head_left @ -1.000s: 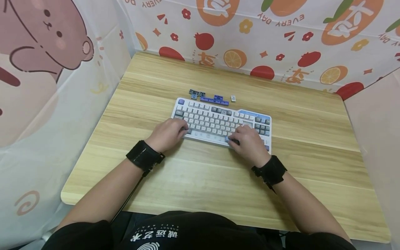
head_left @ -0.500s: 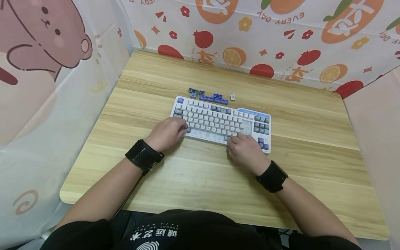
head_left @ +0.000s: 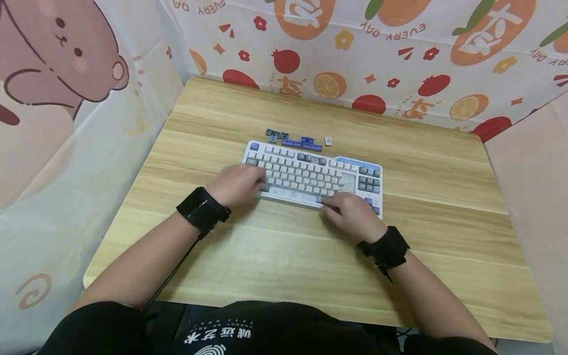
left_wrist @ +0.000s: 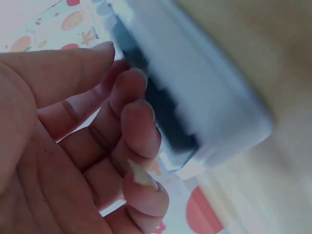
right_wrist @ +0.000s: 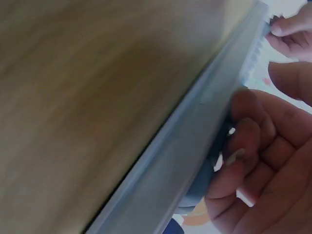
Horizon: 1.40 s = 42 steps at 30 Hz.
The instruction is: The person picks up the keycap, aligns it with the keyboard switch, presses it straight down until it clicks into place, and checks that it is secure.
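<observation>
A white keyboard point(head_left: 306, 187) lies on the table, with white, grey and blue-purple keycaps. My left hand point(head_left: 237, 184) rests at its lower left corner. In the left wrist view, bent fingers point(left_wrist: 139, 126) touch the dark keys along the edge, and nothing shows between thumb and fingers. My right hand point(head_left: 352, 213) touches the front row right of the middle, its index finger on a bluish key point(head_left: 319, 199). In the right wrist view, its bent fingers point(right_wrist: 241, 136) reach over the front edge, and the thumb stands apart. The keys under these fingertips are mostly hidden.
Behind the keyboard lie a long blue-purple keycap point(head_left: 301, 145), several small dark and blue keycaps point(head_left: 272, 133) and one white keycap point(head_left: 328, 141). The wooden table point(head_left: 275, 251) meets printed cloth point(head_left: 328, 54) at the back and a bear-printed sheet at the left.
Over the last second my right hand has changed pose at the bluish front-row key, lifting its curled thumb and finger away and now laying its index finger there. My left hand stays at the corner.
</observation>
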{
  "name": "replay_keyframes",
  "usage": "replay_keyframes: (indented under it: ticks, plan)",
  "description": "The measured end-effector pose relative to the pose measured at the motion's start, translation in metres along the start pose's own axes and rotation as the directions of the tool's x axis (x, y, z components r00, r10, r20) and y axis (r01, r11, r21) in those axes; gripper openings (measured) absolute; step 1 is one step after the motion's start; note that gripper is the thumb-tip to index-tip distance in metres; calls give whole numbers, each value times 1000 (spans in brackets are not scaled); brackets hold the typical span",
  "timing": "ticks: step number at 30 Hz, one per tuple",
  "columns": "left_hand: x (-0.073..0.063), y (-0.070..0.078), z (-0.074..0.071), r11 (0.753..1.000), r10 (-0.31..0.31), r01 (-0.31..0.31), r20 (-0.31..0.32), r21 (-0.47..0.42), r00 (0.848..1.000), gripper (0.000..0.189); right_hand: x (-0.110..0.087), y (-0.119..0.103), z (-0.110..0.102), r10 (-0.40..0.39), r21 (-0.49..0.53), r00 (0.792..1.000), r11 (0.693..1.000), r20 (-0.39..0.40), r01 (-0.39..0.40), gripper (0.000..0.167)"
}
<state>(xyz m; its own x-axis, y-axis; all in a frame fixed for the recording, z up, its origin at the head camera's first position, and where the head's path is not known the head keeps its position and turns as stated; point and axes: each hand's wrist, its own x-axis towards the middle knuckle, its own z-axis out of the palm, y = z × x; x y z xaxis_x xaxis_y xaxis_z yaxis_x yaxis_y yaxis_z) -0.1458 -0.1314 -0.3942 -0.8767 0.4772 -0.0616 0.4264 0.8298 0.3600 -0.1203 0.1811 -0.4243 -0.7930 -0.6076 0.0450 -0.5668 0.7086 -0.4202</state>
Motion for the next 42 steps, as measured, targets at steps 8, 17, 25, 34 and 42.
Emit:
replay_keyframes:
  ticks: [8,17,25,34,42]
  plan:
    - [45,8,-38,998,9,-13,59,62,998,12,-1,4,-3,25,100,999,995,36,-29,33]
    - [119,2,-43,993,5,-18,110,116,994,17,-2,0,1,-1,14,1000,1000,16,1,31]
    - [163,-10,-22,980,-36,3,162,200,986,21,-4,-1,-5,31,88,1000,996,6,-31,28]
    - [180,-17,-14,968,-34,-21,214,250,976,8,-18,-3,-7,30,147,999,989,22,-33,23]
    - [182,-14,-11,964,6,-46,151,261,989,20,-26,-3,-10,48,202,999,978,4,-48,21]
